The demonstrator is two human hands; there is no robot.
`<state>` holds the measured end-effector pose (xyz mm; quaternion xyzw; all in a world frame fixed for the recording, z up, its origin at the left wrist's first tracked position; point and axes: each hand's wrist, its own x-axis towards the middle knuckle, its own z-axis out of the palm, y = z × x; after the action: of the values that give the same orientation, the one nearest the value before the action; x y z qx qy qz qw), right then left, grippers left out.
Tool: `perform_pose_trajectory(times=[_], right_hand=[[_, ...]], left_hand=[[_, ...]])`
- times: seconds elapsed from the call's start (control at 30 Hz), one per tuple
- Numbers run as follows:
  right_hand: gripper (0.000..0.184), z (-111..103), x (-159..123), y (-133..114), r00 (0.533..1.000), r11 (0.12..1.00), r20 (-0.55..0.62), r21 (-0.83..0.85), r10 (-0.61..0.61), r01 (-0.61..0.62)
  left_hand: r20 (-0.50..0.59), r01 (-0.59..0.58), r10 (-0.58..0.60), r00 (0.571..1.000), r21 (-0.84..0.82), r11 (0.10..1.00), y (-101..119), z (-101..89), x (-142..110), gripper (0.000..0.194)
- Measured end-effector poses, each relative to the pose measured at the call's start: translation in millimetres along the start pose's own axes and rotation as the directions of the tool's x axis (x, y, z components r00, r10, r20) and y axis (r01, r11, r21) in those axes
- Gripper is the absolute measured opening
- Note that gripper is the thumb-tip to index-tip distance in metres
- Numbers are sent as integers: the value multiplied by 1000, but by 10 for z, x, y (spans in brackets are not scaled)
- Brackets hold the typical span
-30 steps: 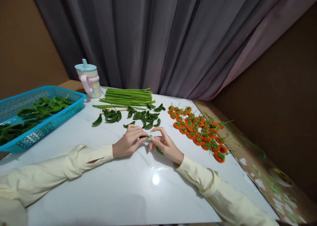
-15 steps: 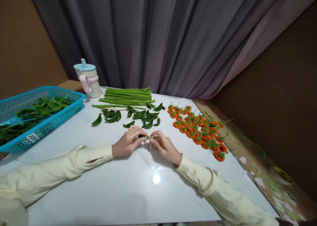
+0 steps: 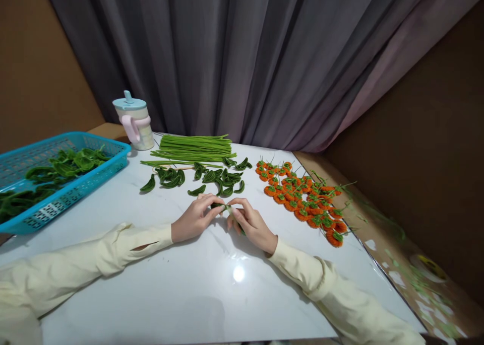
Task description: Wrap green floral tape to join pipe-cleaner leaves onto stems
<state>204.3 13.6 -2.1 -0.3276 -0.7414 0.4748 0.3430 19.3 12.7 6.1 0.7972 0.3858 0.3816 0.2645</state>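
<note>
A dark green fuzzy chenille leaf (image 3: 217, 205) is pinched between the thumb and fingers of my left hand (image 3: 193, 217). My right hand (image 3: 254, 225) closes on a pale green strip (image 3: 228, 209) at the leaf's right end, where the fingertips of both hands almost meet. Part of the strip is hidden by the right fingers. Just beyond my hands lie several curved dark green chenille leaves (image 3: 227, 179), with a bundle of bright green chenille stems (image 3: 194, 147) behind them. Orange chenille flowers (image 3: 298, 194) with green centres and thin stems are spread to the right of my right hand.
A blue perforated basket (image 3: 81, 194) with green chenille pieces stands at the left. Behind it is a lidded cup (image 3: 138, 126) with a pink handle. A grey curtain (image 3: 212, 58) hangs along the far table edge. Scraps (image 3: 427, 304) and a roll (image 3: 429, 268) lie beyond the right edge.
My right fingers have shifted slightly at the leaf's end, and more of the pale strip shows between the hands. A bit of green now shows under my right fingers.
</note>
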Motion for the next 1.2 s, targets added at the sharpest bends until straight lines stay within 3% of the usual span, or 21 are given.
perform_pose_trajectory(times=[0.57, 1.03, 1.2], right_hand=[[19, 8, 25, 41, 999, 998, -11, -29, 53, -53], [19, 21, 25, 10, 999, 998, -20, -26, 51, -51], [19, 20, 20, 2, 999, 997, -21, -64, 38, -40]], left_hand=[[-44, 118, -123, 991, -112, 987, -51, 26, -4, 16], [-103, 9, -13, 995, -40, 999, -62, 30, -6, 13], [-69, 100, -110, 991, -138, 985, -18, 16, 13, 16]])
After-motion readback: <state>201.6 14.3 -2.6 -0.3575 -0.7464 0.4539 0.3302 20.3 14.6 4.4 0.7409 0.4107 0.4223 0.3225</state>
